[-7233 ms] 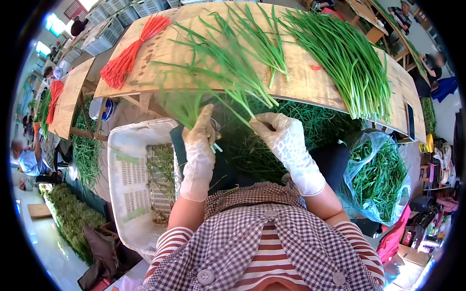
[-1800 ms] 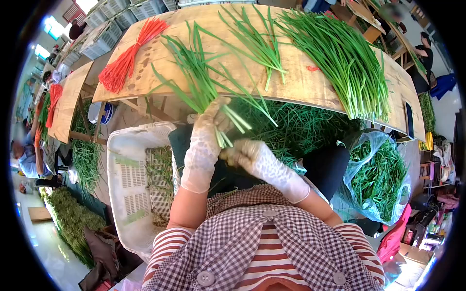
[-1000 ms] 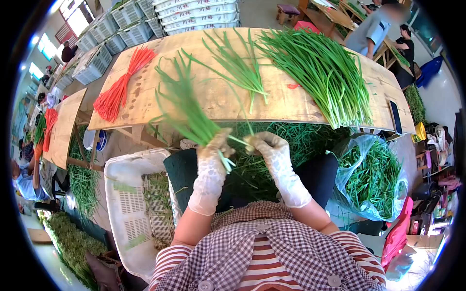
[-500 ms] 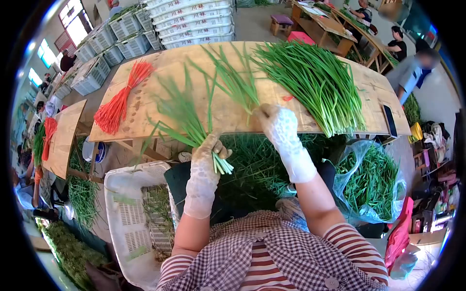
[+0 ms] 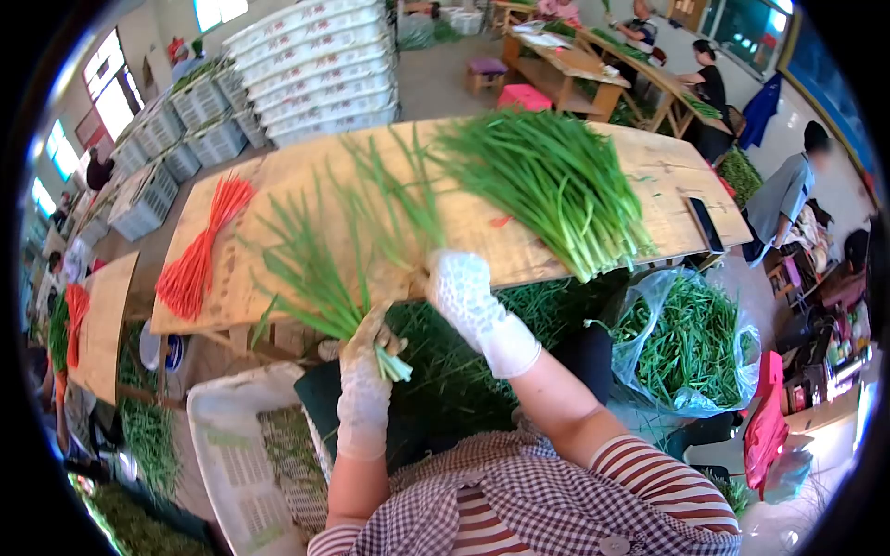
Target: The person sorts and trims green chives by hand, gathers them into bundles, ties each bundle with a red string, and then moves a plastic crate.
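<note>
My left hand [image 5: 364, 357], in a pale, soiled glove, is closed around a small bunch of garlic chives [image 5: 320, 298]. Their white stem ends poke out below the fingers and the green leaves fan out up and left. Over the table's front edge, my gloved right hand [image 5: 464, 289] pinches the stem ends of a few loose chives [image 5: 408, 199], whose leaves are blurred. A large pile of chives [image 5: 556, 190] lies on the wooden table [image 5: 663, 165], to the right of that hand. Bundled red ties [image 5: 202, 252] rest at the table's left end.
A phone [image 5: 705, 224] lies near the table's right edge. Below are a plastic bag [image 5: 640, 366] of green trimmings and a white crate [image 5: 209, 463]. Stacked white crates [image 5: 320, 79] stand behind. A person in grey [image 5: 783, 199] is at the right; others sit at far tables.
My head view has shifted, so the scene sits differently. My right hand has come closer to my left hand, with the loose chives. The left hand keeps its bunch.
</note>
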Available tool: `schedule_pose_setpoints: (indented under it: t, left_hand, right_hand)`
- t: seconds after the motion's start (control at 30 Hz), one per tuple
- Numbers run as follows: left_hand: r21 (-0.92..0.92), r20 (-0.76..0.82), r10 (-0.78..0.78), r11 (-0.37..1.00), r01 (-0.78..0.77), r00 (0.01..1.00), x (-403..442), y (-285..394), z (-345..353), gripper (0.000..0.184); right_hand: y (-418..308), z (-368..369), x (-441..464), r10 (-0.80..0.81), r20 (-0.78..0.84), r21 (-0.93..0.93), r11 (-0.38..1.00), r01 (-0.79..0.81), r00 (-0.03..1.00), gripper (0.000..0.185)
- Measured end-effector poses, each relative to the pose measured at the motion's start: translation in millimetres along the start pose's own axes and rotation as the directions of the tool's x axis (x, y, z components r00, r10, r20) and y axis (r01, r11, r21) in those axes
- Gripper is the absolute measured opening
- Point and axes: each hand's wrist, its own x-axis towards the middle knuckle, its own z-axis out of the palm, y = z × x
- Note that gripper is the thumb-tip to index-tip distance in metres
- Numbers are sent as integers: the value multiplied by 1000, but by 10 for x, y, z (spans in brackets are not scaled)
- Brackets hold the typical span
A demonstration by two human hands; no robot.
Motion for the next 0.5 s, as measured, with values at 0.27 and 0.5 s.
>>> schedule_pose_setpoints:
  t: [0.27, 0.5]
  left_hand:
    - [66, -21, 48, 997, -47, 999, 34, 39, -14, 15]
    - [-144, -4, 226, 964, -224, 974, 190, 262, -555, 19]
  right_hand:
    - [-367, -308, -484, 146, 349, 539, 777, -325, 926, 31]
    - [-214, -338, -693, 15, 727, 229, 937, -263, 687, 44]
